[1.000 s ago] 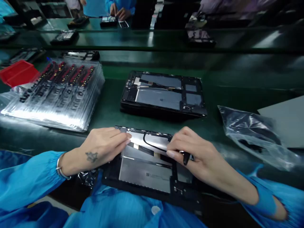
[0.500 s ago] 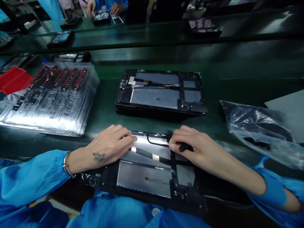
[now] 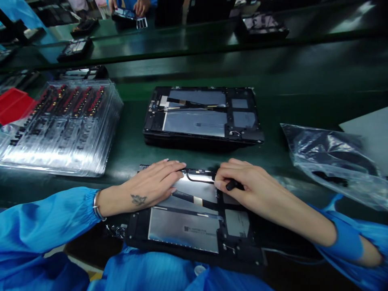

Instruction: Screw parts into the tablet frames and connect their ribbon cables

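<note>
An opened tablet chassis (image 3: 188, 230) lies at the near edge of the green bench, its silver battery panels facing up. A thin black cable (image 3: 198, 179) loops along its far edge. My left hand (image 3: 151, 186) lies flat on the chassis's upper left part, fingers stretched toward the cable. My right hand (image 3: 245, 184) is closed around a small black tool (image 3: 233, 185), its fingertips pressing at the cable's right end. Both arms wear blue sleeves.
A second opened tablet (image 3: 201, 115) lies just beyond. Stacked clear trays of small parts (image 3: 60, 125) sit at the left beside a red bin (image 3: 12, 105). A crumpled plastic bag (image 3: 330, 161) is at the right. Another person's hands (image 3: 138, 8) work at the far bench.
My left hand has slid right and flattened along the chassis's far edge. The cable loop has been pushed down toward that edge. My right hand has stayed over the cable's right end.
</note>
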### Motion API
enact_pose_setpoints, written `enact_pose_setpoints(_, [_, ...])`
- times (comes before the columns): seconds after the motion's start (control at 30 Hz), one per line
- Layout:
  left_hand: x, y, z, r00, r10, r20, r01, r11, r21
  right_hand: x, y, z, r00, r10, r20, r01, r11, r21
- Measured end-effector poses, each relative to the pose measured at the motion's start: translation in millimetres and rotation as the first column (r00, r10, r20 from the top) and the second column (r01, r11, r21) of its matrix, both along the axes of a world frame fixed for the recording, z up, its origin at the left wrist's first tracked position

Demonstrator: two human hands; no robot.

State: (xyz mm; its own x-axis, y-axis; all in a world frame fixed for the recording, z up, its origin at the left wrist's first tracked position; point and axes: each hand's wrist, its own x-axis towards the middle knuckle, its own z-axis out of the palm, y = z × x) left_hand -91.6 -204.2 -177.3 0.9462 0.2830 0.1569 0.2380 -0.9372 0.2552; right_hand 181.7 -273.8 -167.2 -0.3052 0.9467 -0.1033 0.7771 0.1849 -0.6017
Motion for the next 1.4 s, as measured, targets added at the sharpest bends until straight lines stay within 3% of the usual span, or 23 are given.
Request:
enact_pose_setpoints(0.2, [1.5, -0.5, -2.1, 1.0, 0.009, -0.003, -0.009, 1.0, 0.001, -3.8, 0.9, 5.8, 0.998, -0.001, 0.069, 0.007, 0.996, -0.087])
enact_pose_setpoints(0.53, [3.5, 0.7, 1.0, 0.99, -0.035, -0.138, 0.052, 0.991, 0.124, -2.5, 1.8, 1.4, 0.999, -0.011, 0.052, 0.014, 0.998, -0.064])
enact_pose_setpoints(0.97, [3.6, 3.8, 3.4, 0.991, -0.073, -0.112, 0.091, 0.983, 0.161, -0.2, 1.0, 1.8, 1.0, -0.003, -0.004, 0.003, 0.999, -0.046])
enact_pose_setpoints(1.2, [-0.7, 15.3, 1.0, 0.989, -0.115, -0.095, 0.12, 0.992, 0.043, 6.3, 1.5, 2.7, 0.982, 0.016, -0.191, -0.01, 0.999, 0.034])
enact_pose_setpoints(1.3, [-1.4, 21.2, 0.2, 0.99, -0.121, -0.075, 0.121, 0.993, -0.004, 4.5, 1.5, 2.6, 0.982, 0.0, -0.188, 0.012, 0.998, 0.063])
enact_pose_setpoints(1.4, [-1.7, 23.7, 0.0, 0.984, -0.162, -0.073, 0.166, 0.985, 0.049, 0.6, -0.6, -0.6, 0.991, -0.021, -0.133, 0.039, 0.99, 0.132])
